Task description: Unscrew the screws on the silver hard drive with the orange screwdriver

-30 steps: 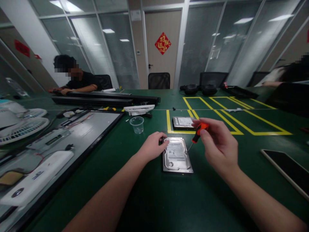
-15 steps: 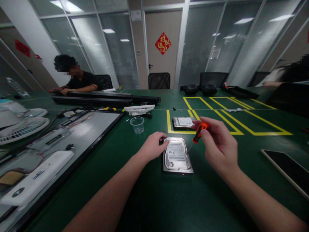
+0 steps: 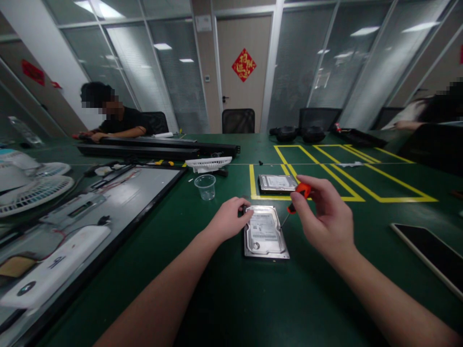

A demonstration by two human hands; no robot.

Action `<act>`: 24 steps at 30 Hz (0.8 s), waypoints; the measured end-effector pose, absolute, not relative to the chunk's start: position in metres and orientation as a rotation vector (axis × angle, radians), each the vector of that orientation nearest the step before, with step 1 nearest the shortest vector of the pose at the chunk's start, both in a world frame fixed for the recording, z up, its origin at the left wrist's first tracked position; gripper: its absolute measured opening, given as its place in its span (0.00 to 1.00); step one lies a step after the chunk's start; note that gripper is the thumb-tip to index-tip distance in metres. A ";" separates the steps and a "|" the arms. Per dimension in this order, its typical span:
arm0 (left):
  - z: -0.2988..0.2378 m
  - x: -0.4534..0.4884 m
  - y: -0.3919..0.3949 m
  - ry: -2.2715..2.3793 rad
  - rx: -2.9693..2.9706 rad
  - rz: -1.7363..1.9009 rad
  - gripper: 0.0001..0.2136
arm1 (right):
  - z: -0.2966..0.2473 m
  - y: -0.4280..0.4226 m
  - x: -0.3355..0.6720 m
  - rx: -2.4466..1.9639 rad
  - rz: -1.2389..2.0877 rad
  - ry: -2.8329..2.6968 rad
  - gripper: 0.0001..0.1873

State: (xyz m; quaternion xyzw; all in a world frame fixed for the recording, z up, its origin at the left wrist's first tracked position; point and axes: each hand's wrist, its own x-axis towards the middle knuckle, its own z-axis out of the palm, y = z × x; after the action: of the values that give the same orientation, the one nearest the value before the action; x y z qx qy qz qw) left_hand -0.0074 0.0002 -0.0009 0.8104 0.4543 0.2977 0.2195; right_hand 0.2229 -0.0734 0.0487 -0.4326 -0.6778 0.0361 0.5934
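Observation:
A silver hard drive (image 3: 265, 233) lies flat on the green table, label side up. My left hand (image 3: 233, 219) grips its upper left edge, thumb on the top and fingers curled over the far side. Between the thumb and fingers of my right hand (image 3: 325, 212) is a screwdriver (image 3: 303, 191) with an orange and black handle. It is tilted, and its thin shaft reaches down to the drive's right edge. Just beyond, a second hard drive (image 3: 277, 182) lies inside yellow tape lines, partly behind my right hand.
A clear plastic cup (image 3: 205, 187) and a white fan part (image 3: 209, 165) stand beyond my left hand. A large opened panel (image 3: 144, 193) fills the left side, near fan grilles (image 3: 39, 193). A phone (image 3: 430, 255) lies at right. Across the table sits a person (image 3: 121, 120).
My right hand has shifted slightly left and turned on the screwdriver's handle, while the tip stays at the drive's right edge. My left hand and the drive have not moved.

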 end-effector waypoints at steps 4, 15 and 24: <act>0.001 -0.007 -0.001 1.259 2.246 0.814 0.13 | 0.048 -0.076 0.220 -0.965 0.265 -1.535 0.17; 0.001 -0.007 0.000 1.263 2.258 0.813 0.13 | 0.051 -0.073 0.226 -1.025 -0.019 -1.597 0.19; 0.001 -0.007 0.000 1.263 2.237 0.807 0.13 | 0.046 -0.076 0.220 -0.984 0.269 -1.550 0.21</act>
State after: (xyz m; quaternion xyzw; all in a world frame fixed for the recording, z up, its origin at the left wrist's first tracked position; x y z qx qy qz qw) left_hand -0.0066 -0.0004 0.0006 0.8100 0.4572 0.2923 0.2225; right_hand 0.2200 -0.0760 0.0462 -0.4246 -0.6685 0.1161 0.5995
